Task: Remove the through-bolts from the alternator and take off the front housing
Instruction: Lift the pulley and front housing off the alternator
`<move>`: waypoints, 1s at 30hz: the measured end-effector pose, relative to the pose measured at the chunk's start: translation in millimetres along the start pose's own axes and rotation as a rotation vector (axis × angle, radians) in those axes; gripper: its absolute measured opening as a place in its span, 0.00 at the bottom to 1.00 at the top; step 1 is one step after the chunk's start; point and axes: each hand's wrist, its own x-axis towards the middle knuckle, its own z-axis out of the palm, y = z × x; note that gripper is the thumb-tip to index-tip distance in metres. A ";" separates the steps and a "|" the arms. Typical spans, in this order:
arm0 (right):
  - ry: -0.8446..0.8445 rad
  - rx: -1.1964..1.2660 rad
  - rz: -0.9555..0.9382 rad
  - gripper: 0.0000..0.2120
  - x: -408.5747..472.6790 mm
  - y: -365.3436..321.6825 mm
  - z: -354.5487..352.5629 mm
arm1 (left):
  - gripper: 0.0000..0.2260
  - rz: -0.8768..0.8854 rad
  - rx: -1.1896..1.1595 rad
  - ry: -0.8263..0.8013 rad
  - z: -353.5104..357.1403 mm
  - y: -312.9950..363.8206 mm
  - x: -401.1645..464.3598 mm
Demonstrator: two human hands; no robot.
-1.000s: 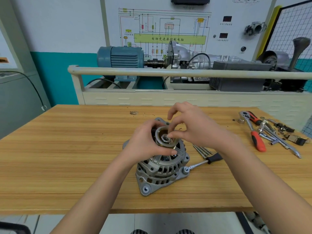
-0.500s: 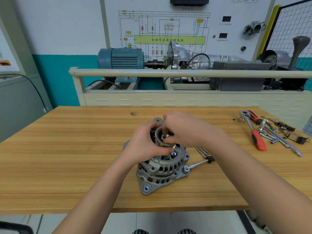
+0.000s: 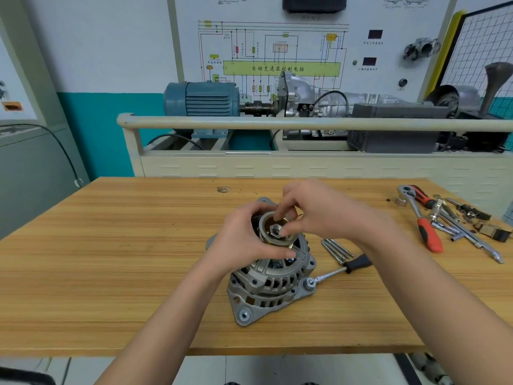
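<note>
A silver alternator stands pulley-up in the middle of the wooden bench. My left hand wraps the pulley from the left side. My right hand reaches in from the right, its fingertips pinching the hex nut at the pulley's centre. Several long thin through-bolts lie loose on the bench just right of the alternator. A small ratchet with a black handle lies against the housing's right ear.
At the bench's right end lie a red-handled ratchet, extension bars and small dark parts. Behind the bench stands a training rig with a beige rail, a blue motor and a gearbox.
My right hand's fingers have shifted around the pulley's centre, turning from a spread pose to a pinch on the nut. My left hand has stayed on the pulley.
</note>
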 end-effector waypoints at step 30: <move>-0.094 -0.157 -0.004 0.13 3.7 -6.4 7.0 | 0.28 0.001 -0.016 -0.017 0.9 -1.6 -2.9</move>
